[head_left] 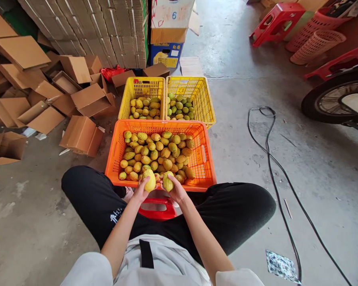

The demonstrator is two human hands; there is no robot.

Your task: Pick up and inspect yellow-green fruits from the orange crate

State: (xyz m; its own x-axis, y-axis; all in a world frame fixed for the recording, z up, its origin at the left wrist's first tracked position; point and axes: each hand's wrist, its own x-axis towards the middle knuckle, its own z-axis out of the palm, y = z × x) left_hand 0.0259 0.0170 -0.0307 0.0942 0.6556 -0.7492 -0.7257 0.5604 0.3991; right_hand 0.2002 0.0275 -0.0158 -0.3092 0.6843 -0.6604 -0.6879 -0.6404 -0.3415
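Observation:
My left hand (pixel 141 190) is closed around a pale yellow, oval fruit (pixel 149 180) with faint ridges, perhaps a small melon. A similar yellow-green fruit (pixel 168 181) is in my right hand (pixel 177 190), thumb along its side. Both hands are close together over the near rim of an orange plastic crate (pixel 205 155). Many oval fruits (pixel 155 155), yellow, green and brownish, lie heaped in that crate. Behind it, a left yellow crate (pixel 127 97) holds mostly yellowish fruits, while a right yellow crate (pixel 204 99) has greener ones on its left side.
A red stool (pixel 158 212) is between my legs. Cardboard boxes (pixel 80 137) lie piled at left, below stacked flattened cartons (pixel 86 31). On the right are a black cable (pixel 270 155), a motorcycle wheel (pixel 319 95), red stools (pixel 276 22) and a pink basket (pixel 318 45).

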